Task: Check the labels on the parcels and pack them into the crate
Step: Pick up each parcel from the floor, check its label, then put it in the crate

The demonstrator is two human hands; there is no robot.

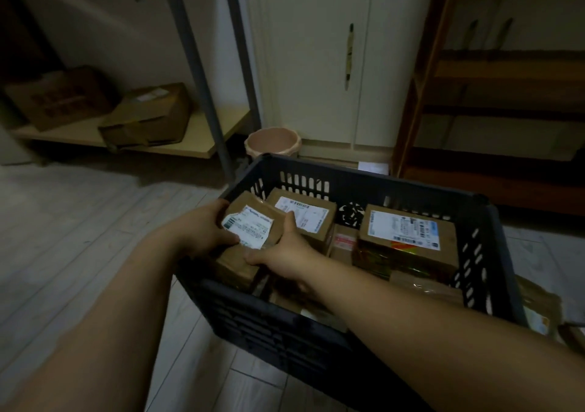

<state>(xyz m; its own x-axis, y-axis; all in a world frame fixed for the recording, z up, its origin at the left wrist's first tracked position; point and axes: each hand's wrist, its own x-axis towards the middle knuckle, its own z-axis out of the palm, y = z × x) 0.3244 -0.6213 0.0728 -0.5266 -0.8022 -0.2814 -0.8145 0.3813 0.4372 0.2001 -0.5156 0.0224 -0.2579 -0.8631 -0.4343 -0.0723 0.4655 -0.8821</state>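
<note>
A dark slotted plastic crate stands on the floor in front of me with several brown cardboard parcels inside. Both hands hold one small parcel with a white label on top, at the crate's left inner corner. My left hand grips its left side and my right hand grips its right and near edge. Behind it lies another labelled parcel. A bigger labelled parcel fills the right half of the crate.
Two cardboard boxes sit on a low wooden shelf at the left, behind grey metal legs. A pink bin stands by the white cupboard doors. Dark wooden shelving is at the right. More parcels lie outside the crate's right side.
</note>
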